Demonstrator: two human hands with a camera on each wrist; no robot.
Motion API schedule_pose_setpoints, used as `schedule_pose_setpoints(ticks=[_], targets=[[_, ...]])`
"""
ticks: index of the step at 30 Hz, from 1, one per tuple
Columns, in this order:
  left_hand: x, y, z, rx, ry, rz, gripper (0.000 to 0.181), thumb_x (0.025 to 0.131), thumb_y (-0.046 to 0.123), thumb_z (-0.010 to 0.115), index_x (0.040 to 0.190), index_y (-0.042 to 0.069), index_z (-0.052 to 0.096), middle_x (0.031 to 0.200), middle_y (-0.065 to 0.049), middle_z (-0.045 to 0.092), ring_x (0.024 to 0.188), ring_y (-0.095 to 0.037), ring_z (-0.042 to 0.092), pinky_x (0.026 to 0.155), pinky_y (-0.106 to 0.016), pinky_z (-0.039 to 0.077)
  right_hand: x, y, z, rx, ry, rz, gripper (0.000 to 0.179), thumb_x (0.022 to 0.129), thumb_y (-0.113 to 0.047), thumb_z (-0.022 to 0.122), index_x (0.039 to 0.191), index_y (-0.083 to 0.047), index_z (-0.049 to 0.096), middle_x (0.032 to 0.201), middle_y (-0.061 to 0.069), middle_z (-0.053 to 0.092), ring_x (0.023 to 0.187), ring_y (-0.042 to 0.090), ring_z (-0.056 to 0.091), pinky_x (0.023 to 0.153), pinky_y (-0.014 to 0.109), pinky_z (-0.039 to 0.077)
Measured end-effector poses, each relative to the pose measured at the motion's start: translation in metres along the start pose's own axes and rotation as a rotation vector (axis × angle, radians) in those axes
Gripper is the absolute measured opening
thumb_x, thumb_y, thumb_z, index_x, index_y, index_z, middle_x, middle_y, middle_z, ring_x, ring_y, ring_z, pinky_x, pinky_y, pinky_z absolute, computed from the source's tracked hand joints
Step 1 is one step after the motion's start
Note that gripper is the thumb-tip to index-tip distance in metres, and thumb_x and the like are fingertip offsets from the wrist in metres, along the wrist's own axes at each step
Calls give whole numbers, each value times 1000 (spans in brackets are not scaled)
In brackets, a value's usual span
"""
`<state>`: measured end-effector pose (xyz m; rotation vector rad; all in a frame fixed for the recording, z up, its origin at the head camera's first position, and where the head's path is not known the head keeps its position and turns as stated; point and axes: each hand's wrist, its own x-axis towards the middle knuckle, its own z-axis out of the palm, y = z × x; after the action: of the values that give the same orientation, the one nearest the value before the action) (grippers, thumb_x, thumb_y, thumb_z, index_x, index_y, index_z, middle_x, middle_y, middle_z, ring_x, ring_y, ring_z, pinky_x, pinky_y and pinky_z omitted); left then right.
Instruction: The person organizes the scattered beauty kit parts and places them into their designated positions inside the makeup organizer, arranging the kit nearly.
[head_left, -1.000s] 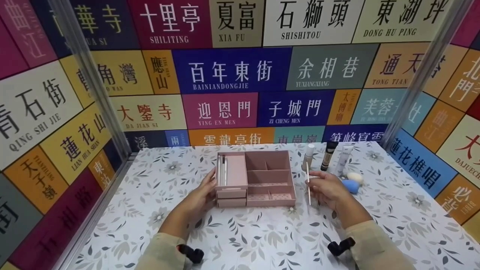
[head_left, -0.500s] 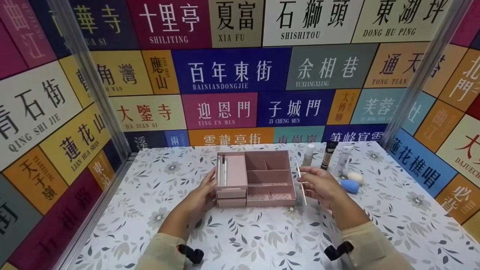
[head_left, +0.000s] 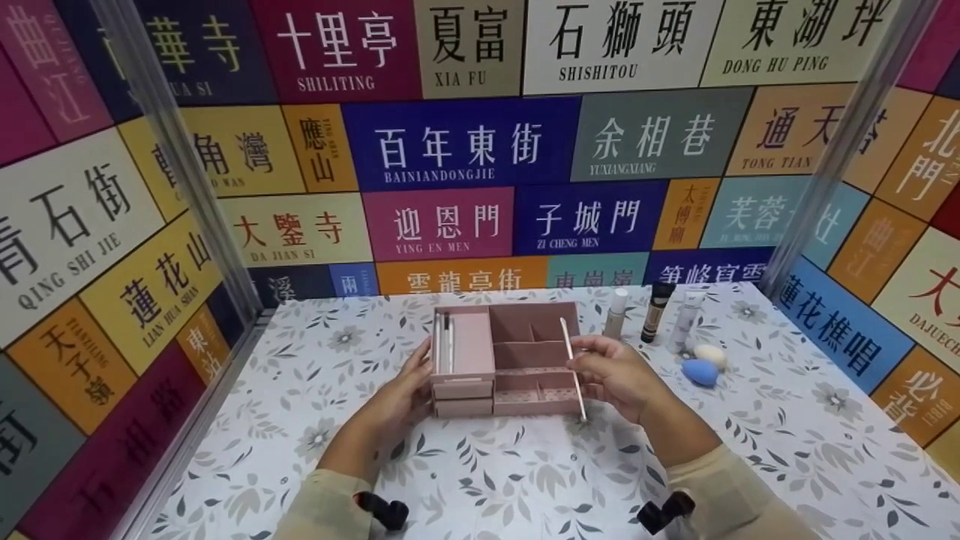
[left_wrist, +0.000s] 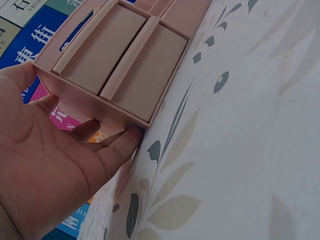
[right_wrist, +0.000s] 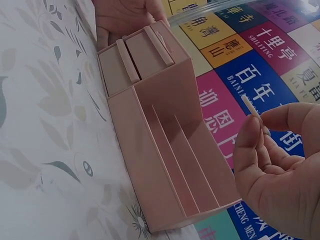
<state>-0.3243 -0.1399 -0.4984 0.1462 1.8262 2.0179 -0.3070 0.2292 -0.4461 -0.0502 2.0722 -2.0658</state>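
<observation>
A pink desk organizer [head_left: 474, 349] stands on the table, with two small drawers [left_wrist: 120, 60] on its left side and open compartments on its right. My left hand [head_left: 401, 390] rests against the organizer's left wall; in the left wrist view its fairly straight fingers [left_wrist: 117, 150] touch that wall. Between thumb and fingers, my right hand [head_left: 619, 379] pinches a thin white stick [head_left: 580, 397]. The stick is nearly upright in the head view and overlaps the organizer's right edge. In the right wrist view only its short end [right_wrist: 250, 106] shows above the fingertips.
Slim sticks [head_left: 448, 345] lie in a slot on the organizer's top left. Behind the right hand stand a white-capped bottle [head_left: 615, 313], a black-capped tube [head_left: 655, 315] and a pale tube [head_left: 685, 322]. A blue makeup sponge [head_left: 700, 372] and a cream one [head_left: 711, 355] lie beside them.
My right hand has moved left with the white stick, from beside the bottle to the organizer's right edge. The left hand has stayed at the organizer's left wall.
</observation>
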Motion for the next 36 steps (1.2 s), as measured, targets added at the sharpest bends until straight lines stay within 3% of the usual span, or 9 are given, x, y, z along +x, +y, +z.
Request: schedule_pose_setpoints(ticks=[9,21,29,36], targets=[[2,-3,1,-30,-16,25,64,113,47,46,169,50,16,182,-3,19,168,-34,20,136,-58,19,9,-4,23,46,-58,-4,44,100,-5,68,142,0,56,103,1,67,82,13,68,76,27,63],[3,-3,3,-18,1,26,64,112,47,48,169,50,18,183,-2,14,168,-35,20,136,-58,20,33,-14,64,101,-124,21,58,98,-3,71,151,5,50,104,3,71,84,15,70,74,27,64],[2,-3,2,-45,-20,32,65,113,45,47,170,49,16,182,-5,14,167,-35,22,136,-56,21,60,-24,83,138,-102,62,54,98,1,68,149,5,52,103,9,73,82,17,72,75,30,66],[2,-3,0,-11,-27,33,64,112,48,48,168,53,17,182,-4,16,167,-35,22,136,-56,20,78,-30,94,122,-57,84,49,97,1,71,144,2,59,115,15,74,88,19,72,80,30,66]])
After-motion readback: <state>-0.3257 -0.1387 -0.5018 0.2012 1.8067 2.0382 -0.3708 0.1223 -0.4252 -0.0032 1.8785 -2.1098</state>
